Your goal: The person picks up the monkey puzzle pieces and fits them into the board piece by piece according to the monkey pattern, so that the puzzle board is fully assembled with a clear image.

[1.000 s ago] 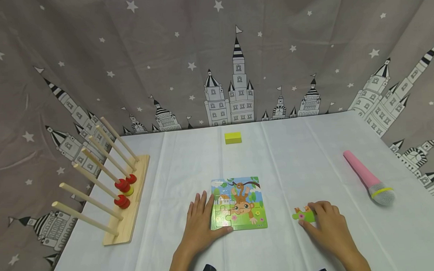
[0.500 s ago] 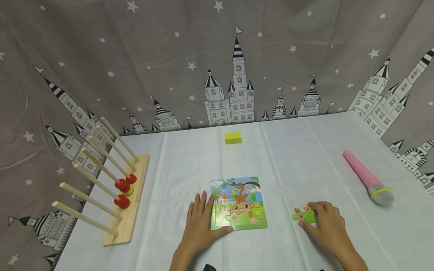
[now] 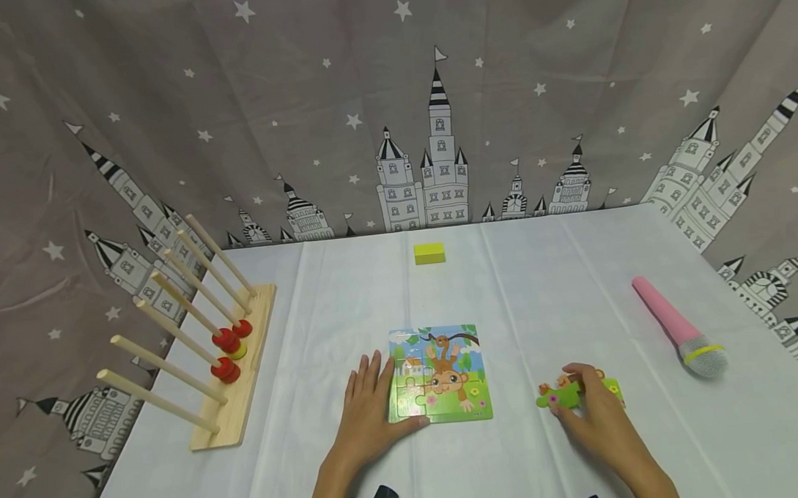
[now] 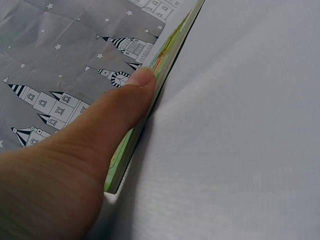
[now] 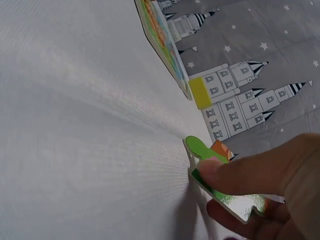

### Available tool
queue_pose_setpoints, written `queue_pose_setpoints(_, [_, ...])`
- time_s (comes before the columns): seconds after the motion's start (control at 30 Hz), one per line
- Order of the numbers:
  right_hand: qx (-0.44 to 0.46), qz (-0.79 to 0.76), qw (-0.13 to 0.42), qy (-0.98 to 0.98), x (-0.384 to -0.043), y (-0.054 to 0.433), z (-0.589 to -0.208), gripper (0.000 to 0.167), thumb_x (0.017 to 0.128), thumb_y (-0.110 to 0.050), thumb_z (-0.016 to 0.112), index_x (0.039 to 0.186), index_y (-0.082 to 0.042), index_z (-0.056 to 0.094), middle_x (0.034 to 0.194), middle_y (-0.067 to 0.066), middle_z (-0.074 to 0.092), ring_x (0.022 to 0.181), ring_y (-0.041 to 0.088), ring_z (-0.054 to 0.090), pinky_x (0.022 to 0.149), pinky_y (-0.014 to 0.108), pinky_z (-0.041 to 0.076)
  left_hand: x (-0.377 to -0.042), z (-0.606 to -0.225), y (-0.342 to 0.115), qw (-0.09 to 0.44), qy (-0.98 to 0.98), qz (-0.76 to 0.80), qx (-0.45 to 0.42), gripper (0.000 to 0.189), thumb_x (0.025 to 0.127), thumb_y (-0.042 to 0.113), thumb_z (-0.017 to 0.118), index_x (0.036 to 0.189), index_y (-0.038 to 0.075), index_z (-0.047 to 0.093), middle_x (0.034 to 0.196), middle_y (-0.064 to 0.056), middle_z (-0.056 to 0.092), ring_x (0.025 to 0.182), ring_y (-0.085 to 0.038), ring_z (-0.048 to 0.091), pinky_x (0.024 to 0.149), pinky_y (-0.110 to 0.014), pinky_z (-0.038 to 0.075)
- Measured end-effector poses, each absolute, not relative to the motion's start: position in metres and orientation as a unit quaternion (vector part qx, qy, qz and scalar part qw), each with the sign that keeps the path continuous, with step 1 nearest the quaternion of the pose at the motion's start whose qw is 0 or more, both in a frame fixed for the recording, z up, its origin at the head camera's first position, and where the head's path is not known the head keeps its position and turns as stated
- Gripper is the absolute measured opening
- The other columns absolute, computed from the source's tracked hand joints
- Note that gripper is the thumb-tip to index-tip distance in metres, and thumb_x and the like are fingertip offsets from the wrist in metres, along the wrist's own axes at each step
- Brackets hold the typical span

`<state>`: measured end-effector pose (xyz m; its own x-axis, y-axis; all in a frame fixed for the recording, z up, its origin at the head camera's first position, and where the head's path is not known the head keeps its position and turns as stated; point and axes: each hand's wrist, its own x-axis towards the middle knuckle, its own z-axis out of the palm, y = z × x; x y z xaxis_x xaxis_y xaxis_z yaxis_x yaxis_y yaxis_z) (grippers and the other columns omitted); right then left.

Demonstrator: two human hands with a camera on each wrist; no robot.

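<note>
A square jigsaw puzzle (image 3: 453,383) with a monkey picture lies on the white cloth. My left hand (image 3: 365,419) rests at its left side, fingers extended, thumb across the near edge; in the left wrist view the thumb (image 4: 115,112) lies over that edge. To the right, my right hand (image 3: 596,418) pinches green puzzle piece stock between thumb and fingers. A green jigsaw piece (image 3: 562,397) with a pink flower shows left of this hand, and more green with a yellow flower (image 3: 614,388) shows right of it. The right wrist view has the thumb (image 5: 240,175) over the green face, fingers beneath.
A yellow block (image 3: 428,254) sits behind the puzzle. On the left stands a wooden peg rack (image 3: 245,390) with red and yellow beads. A pink toy microphone (image 3: 672,324) lies to the right. A grey castle-print curtain (image 3: 301,98) hangs at the back.
My right-hand fingers have shifted on the puzzle piece, and green with a yellow flower now shows right of the hand. My left hand and the puzzle have stayed put.
</note>
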<state>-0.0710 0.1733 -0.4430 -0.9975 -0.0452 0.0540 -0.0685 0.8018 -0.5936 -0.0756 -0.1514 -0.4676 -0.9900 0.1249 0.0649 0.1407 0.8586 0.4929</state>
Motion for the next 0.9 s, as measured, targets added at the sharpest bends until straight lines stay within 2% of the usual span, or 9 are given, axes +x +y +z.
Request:
queue_pose_setpoints(0.03, [0.034,0.316,0.023,-0.948,-0.071,0.174,-0.443,0.059,0.077,-0.016,0.071,0.124,0.0,0.039,0.101,0.015,0.058,0.088,0.025,0.055,0.076,0.039,0.046,-0.076,-0.468,-0.151,0.015,-0.964,-0.257,-0.069,0.105,0.063,0.068,0.064,0.142,0.01,0.03,0.151,-0.015,0.02,0.141,-0.033,0.01,0.114,-0.05,0.009])
queue_pose_setpoints(0.13, [0.049,0.32,0.045,-0.945,-0.07,0.175,-0.444,0.06,0.078,-0.015,0.07,0.127,-0.006,0.038,0.095,0.008,0.059,0.079,0.016,0.051,0.066,0.029,0.045,-0.076,-0.467,-0.151,0.015,-0.964,-0.257,-0.069,0.105,0.063,0.068,0.064,0.142,0.01,0.029,0.151,-0.015,0.02,0.141,-0.033,0.01,0.114,-0.05,0.009])
queue_pose_setpoints(0.2, [0.061,0.324,0.059,-0.942,-0.069,0.176,-0.444,0.06,0.076,-0.012,0.071,0.127,-0.01,0.04,0.092,0.004,0.059,0.076,0.013,0.05,0.063,0.026,0.044,-0.076,-0.468,-0.151,0.014,-0.964,-0.258,-0.069,0.105,0.063,0.068,0.064,0.142,0.01,0.029,0.151,-0.015,0.019,0.141,-0.033,0.01,0.114,-0.05,0.008])
queue_pose_setpoints(0.37, [0.095,0.336,0.099,-0.932,-0.068,0.175,-0.447,0.054,0.071,0.0,0.073,0.118,-0.017,0.054,0.088,-0.003,0.059,0.073,0.003,0.049,0.061,0.02,0.046,-0.076,-0.468,-0.152,0.009,-0.964,-0.256,-0.066,0.105,0.063,0.069,0.063,0.143,0.011,0.029,0.151,-0.014,0.019,0.141,-0.032,0.009,0.114,-0.049,0.008])
queue_pose_setpoints(0.5, [0.141,0.362,0.13,-0.912,-0.069,0.174,-0.451,0.044,0.069,0.006,0.072,0.106,-0.017,0.063,0.087,-0.007,0.062,0.074,-0.003,0.049,0.06,0.015,0.045,-0.076,-0.468,-0.152,0.01,-0.964,-0.256,-0.066,0.105,0.063,0.069,0.063,0.142,0.011,0.029,0.151,-0.014,0.019,0.141,-0.032,0.009,0.114,-0.05,0.008])
queue_pose_setpoints(0.67, [0.178,0.385,0.13,-0.896,-0.07,0.173,-0.453,0.033,0.069,0.007,0.07,0.094,-0.015,0.069,0.086,-0.008,0.063,0.079,-0.003,0.054,0.064,0.014,0.047,-0.076,-0.467,-0.151,0.013,-0.964,-0.259,-0.068,0.104,0.063,0.068,0.064,0.142,0.01,0.029,0.151,-0.015,0.019,0.141,-0.033,0.01,0.114,-0.05,0.008])
queue_pose_setpoints(0.9, [0.193,0.405,0.131,-0.884,-0.07,0.17,-0.455,0.031,0.069,0.008,0.069,0.092,-0.012,0.07,0.086,-0.006,0.064,0.082,-0.002,0.057,0.07,0.01,0.047,-0.075,-0.467,-0.151,0.012,-0.964,-0.259,-0.068,0.104,0.063,0.068,0.064,0.142,0.01,0.029,0.151,-0.015,0.019,0.141,-0.033,0.01,0.114,-0.049,0.008])
